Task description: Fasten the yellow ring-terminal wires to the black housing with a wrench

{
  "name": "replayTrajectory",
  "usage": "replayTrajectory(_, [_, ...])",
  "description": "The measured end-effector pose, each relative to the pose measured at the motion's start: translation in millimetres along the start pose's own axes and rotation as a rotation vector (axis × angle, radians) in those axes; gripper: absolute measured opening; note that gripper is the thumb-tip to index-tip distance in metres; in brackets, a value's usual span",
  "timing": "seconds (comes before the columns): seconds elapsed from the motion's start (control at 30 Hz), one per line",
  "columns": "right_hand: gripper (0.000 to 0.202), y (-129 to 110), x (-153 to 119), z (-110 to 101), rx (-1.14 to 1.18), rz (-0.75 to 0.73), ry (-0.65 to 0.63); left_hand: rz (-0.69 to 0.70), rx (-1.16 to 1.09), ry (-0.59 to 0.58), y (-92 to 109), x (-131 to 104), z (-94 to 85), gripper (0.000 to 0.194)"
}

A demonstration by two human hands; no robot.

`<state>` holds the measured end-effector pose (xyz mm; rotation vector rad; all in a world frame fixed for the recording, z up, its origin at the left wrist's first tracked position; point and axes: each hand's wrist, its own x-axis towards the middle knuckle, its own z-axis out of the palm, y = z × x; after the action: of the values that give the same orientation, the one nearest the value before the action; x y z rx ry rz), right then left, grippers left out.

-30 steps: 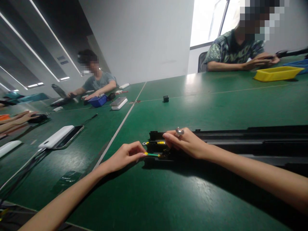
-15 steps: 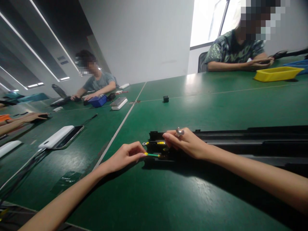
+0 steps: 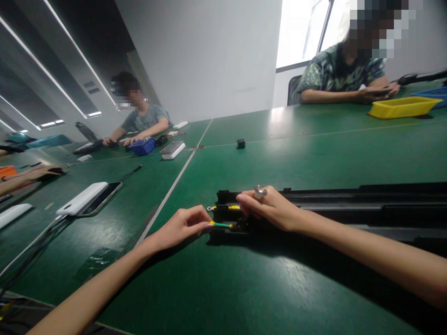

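Observation:
My left hand point(image 3: 185, 224) pinches the yellow end of a short green wire point(image 3: 222, 225) at the left end of a long black channel piece point(image 3: 349, 204). The wire's other end reaches into the channel. Above it a yellow wire with a ring terminal point(image 3: 209, 209) sticks out of a second black channel. My right hand point(image 3: 267, 204) is closed over the channels just right of the wires, a silver ring-like metal piece on its fingers; what the fingertips hold, if anything, is hidden.
A small black cube point(image 3: 240, 144) stands beyond the channels. A white case point(image 3: 82, 199) and a phone point(image 3: 102, 200) lie left. Two people sit across the table, near a blue bin point(image 3: 142, 147) and a yellow tray point(image 3: 403, 108). Another person's hand point(image 3: 45, 172) is at far left.
My right fingers have shifted slightly, and a little more of the dark part at the wire's right end shows. My left hand stays in place. The co-workers' hands have moved slightly.

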<state>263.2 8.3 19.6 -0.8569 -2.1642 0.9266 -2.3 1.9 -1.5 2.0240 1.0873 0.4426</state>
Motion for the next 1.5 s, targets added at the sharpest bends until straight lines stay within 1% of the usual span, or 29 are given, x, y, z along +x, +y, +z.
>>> replayTrajectory(0.13, [0.045,-0.8,0.2,0.0,-0.001,0.024,0.025,-0.010,-0.005,-0.002,0.4,0.0,0.3,0.016])
replayTrajectory(0.37, [0.044,-1.0,-0.1,-0.5,0.013,0.003,0.020,-0.014,0.005,-0.005,0.2,0.2,-0.1,0.017])
replayTrajectory(0.53, [0.043,0.4,-0.1,-0.7,0.062,-0.001,-0.040,-0.019,0.017,-0.007,1.6,0.0,-0.3,0.017])
replayTrajectory(0.77, [0.050,-1.9,-0.2,-0.2,0.116,-0.011,-0.080,-0.027,0.004,-0.003,-0.3,-0.1,0.7,0.018])
replayTrajectory(0.9, [0.050,-1.6,-0.8,-0.5,0.090,-0.017,-0.061,-0.023,0.012,-0.001,-0.7,0.1,0.8,0.019])
replayTrajectory(1.07, [0.048,-0.5,-1.1,0.1,0.118,-0.004,-0.040,-0.019,0.026,0.006,-1.0,0.0,0.5,0.018])
replayTrajectory(1.23, [0.047,-1.0,-0.9,0.4,0.124,-0.021,-0.050,-0.023,0.022,-0.002,-1.1,-0.1,0.4,0.018])
replayTrajectory(1.4, [0.047,-0.7,-0.9,-0.2,0.061,-0.039,-0.008,-0.026,0.017,-0.006,-1.4,0.0,0.3,0.018])
replayTrajectory(1.5, [0.046,-0.5,-0.7,-0.7,0.038,-0.052,-0.018,-0.024,0.012,-0.004,-0.6,0.1,0.1,0.017])
